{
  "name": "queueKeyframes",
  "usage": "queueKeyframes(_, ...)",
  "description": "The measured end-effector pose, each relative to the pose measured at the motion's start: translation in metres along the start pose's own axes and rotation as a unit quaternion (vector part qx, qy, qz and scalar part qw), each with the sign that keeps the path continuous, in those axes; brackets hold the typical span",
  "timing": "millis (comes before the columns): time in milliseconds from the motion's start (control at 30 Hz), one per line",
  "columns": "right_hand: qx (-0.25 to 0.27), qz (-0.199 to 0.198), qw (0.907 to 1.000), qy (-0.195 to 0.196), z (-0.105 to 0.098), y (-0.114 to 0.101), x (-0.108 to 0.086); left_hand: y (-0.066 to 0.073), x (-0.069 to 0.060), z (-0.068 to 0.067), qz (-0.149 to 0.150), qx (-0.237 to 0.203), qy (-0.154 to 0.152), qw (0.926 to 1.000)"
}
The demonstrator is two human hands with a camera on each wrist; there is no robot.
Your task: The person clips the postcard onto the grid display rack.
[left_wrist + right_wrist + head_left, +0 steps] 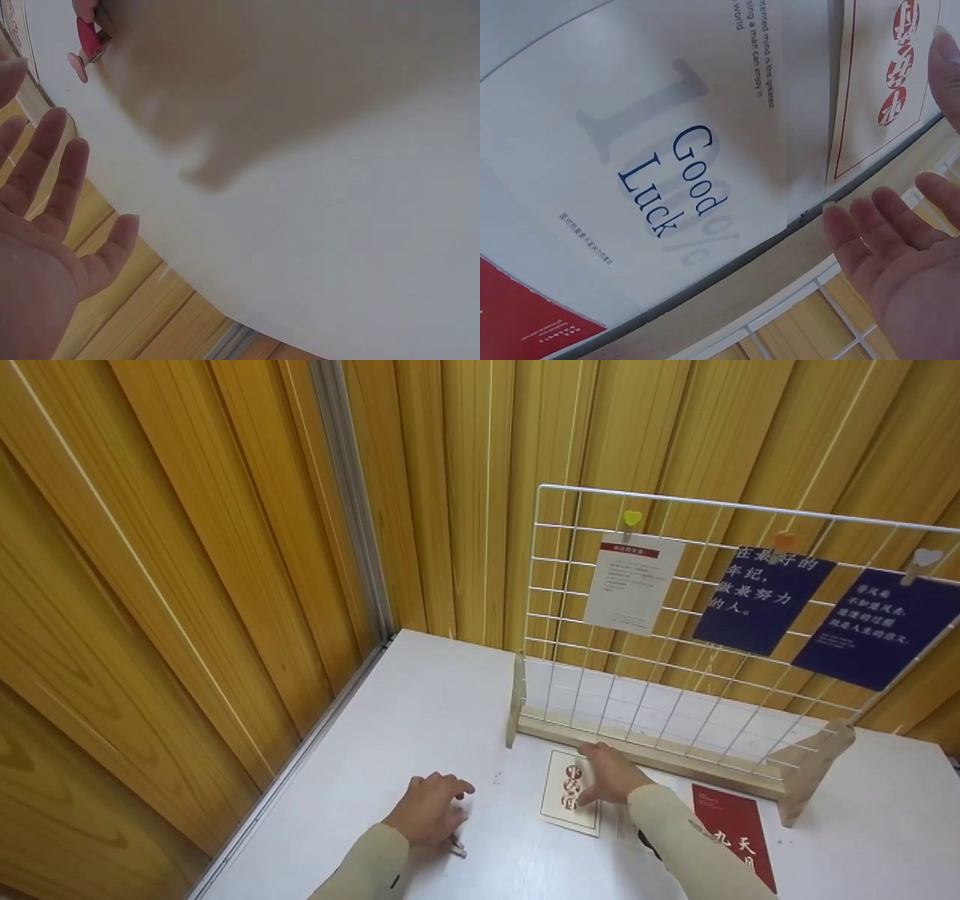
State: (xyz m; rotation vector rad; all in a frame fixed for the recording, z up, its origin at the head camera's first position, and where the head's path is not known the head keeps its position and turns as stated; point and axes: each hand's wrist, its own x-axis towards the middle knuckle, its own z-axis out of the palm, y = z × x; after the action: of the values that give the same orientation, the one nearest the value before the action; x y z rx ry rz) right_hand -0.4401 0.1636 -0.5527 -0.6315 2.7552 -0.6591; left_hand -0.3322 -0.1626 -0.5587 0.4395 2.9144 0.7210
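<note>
My right hand (611,774) is over a cream card (555,799) with red round characters, at the foot of a wire grid rack. Its fingers are spread, with the thumb over the card; contact with it is unclear. In the right wrist view a white "Good Luck" card (697,150) lies beside the cream card. Off to the left, my left hand (431,810) hovers low over the table, fingers loosely bent and holding nothing. Small pink and red clips (88,37) lie on the table near it, partly hidden by the hand in the head view.
The white wire grid rack (540,585) stands on wooden feet (817,772). Clipped to it are a white card (634,585) and two blue cards (765,600). A red card (731,817) lies right of my right forearm. Wood-look walls (450,472) border the white table (420,697).
</note>
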Motion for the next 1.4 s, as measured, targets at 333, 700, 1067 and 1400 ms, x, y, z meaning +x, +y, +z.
queueKeyframes(333,-0.030,0.028,0.9990,-0.015,0.007,0.009,-0.007,0.006,0.003,0.004,-0.006,-0.008,-0.010,0.9999)
queueKeyframes(700,-0.018,0.037,0.9990,-0.015,0.022,0.004,-0.011,0.001,-0.004,0.012,-0.006,0.002,-0.025,0.9997)
queueKeyframes(1067,-0.080,-0.021,0.9947,0.062,0.021,-0.001,-0.004,-0.003,0.002,0.008,-0.031,-0.005,-0.028,0.9991)
queueKeyframes(1400,-0.129,-0.058,0.9831,0.117,0.019,-0.010,-0.007,-0.004,0.007,0.003,-0.027,-0.010,-0.022,0.9993)
